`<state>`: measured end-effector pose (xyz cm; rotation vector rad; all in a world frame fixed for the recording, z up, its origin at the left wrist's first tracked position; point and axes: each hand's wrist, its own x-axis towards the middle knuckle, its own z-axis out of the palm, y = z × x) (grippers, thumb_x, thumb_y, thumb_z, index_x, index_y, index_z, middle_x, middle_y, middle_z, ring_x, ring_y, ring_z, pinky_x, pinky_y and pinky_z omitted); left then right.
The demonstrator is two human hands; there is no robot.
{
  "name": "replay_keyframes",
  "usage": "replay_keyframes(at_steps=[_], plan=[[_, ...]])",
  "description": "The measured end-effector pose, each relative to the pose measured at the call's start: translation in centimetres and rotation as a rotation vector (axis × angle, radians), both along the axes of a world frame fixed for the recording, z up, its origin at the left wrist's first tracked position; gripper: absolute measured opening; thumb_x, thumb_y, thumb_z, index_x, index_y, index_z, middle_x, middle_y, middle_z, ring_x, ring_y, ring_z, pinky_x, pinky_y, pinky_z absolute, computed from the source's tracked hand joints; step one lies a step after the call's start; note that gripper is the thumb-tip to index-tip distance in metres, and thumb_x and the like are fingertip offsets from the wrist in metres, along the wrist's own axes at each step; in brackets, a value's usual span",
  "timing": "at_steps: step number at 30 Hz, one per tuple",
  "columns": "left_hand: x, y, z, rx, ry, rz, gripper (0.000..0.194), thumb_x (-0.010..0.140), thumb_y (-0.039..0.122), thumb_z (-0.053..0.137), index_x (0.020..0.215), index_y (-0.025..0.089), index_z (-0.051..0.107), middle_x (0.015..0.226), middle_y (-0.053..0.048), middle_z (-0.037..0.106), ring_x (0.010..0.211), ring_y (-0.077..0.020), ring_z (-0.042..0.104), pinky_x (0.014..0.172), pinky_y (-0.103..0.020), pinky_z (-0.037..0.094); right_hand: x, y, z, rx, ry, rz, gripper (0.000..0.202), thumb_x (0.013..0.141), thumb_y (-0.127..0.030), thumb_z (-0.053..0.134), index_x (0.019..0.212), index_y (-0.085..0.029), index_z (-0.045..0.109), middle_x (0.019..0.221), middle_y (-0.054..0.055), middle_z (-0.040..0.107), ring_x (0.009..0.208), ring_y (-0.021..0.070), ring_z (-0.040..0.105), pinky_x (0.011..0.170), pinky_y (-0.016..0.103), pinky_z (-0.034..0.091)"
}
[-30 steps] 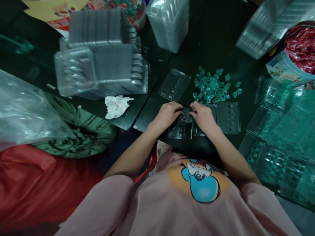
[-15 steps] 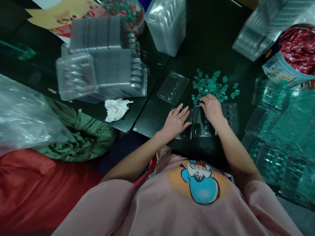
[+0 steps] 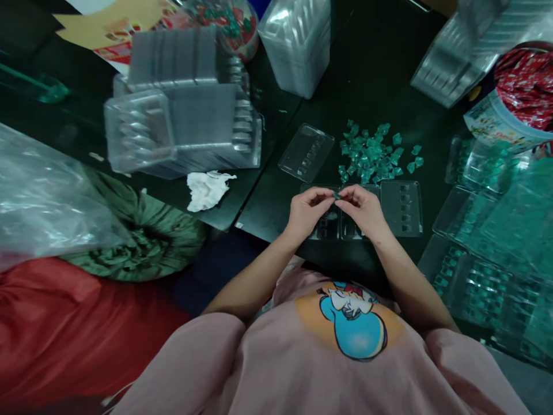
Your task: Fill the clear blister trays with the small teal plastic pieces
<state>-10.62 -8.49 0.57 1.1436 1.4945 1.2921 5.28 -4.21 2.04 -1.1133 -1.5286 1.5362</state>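
Fingertips of my left hand (image 3: 306, 212) and my right hand (image 3: 363, 210) meet and pinch one small green piece (image 3: 336, 196) between them. Both hands are over two clear plastic trays, which they partly cover. To the right of my right hand lies another clear tray (image 3: 401, 208) with a column of small square wells. A loose pile of translucent green pieces (image 3: 371, 153) sits just beyond my hands. Left of the pile, a separate clear tray (image 3: 306, 152) lies at an angle on the dark table (image 3: 268, 202).
Stacked clear trays (image 3: 190, 115) stand at the left, beside a crumpled white tissue (image 3: 208, 190). More stacks (image 3: 298, 52) are at the back. Green-filled trays (image 3: 484, 276) cover the right side, below a tub of red wrapped items (image 3: 505, 118).
My right hand has moved left from the near edge of the pile. My left hand has drawn its spread fingers together, and both now pinch a green piece.
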Motion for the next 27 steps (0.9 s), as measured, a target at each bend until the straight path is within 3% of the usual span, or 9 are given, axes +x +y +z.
replay_keyframes(at_steps=[5,10,14,20,27], plan=[[-0.7,-1.4,-0.2,-0.02,0.018,-0.021,0.019,0.077,0.035,0.074,0.086,0.018,0.074,0.086,-0.004,0.075,0.077,-0.0162,0.069,0.073,-0.029,0.057,0.2,-0.9,-0.4,-0.03,0.002,0.041,0.025,0.085,-0.045,0.064,0.085,-0.02,0.066,0.083,0.002,0.068,0.078,0.0144,0.06,0.075,0.029,0.049],[-1.0,-3.7,0.2,-0.027,0.047,-0.061,0.013,0.078,0.031,0.072,0.082,0.019,0.075,0.085,-0.004,0.074,0.077,-0.0158,0.068,0.069,-0.027,0.055,-0.2,-2.6,-0.8,-0.281,0.1,0.103,0.032,0.073,-0.046,0.074,0.09,-0.019,0.067,0.08,0.0,0.067,0.072,0.0121,0.058,0.071,0.026,0.048],[-1.0,-5.4,0.2,-0.095,-0.013,-0.04,0.01,0.076,0.029,0.072,0.078,0.019,0.072,0.078,-0.003,0.072,0.07,-0.0137,0.065,0.065,-0.026,0.053,-0.3,-3.9,-0.8,-0.38,0.088,0.171,0.028,0.073,-0.044,0.073,0.078,-0.018,0.065,0.071,-0.003,0.062,0.065,0.0102,0.052,0.066,0.025,0.043],[-0.8,-6.2,-1.1,-0.15,-0.135,0.033,0.014,0.077,0.031,0.07,0.079,0.018,0.065,0.079,-0.002,0.07,0.07,-0.0129,0.064,0.066,-0.025,0.052,-0.8,-5.0,-1.1,-0.231,0.051,0.118,0.023,0.08,-0.042,0.067,0.077,-0.02,0.06,0.075,-0.001,0.061,0.067,0.0115,0.051,0.064,0.025,0.04],[-1.2,-3.9,-0.8,-0.153,-0.325,0.029,0.026,0.074,0.038,0.078,0.089,0.018,0.071,0.078,-0.001,0.068,0.068,-0.0117,0.061,0.067,-0.024,0.051,-1.9,-3.2,-1.7,-0.065,-0.038,-0.031,0.018,0.085,-0.036,0.059,0.078,-0.021,0.055,0.068,-0.004,0.055,0.062,0.0115,0.05,0.063,0.025,0.039]])
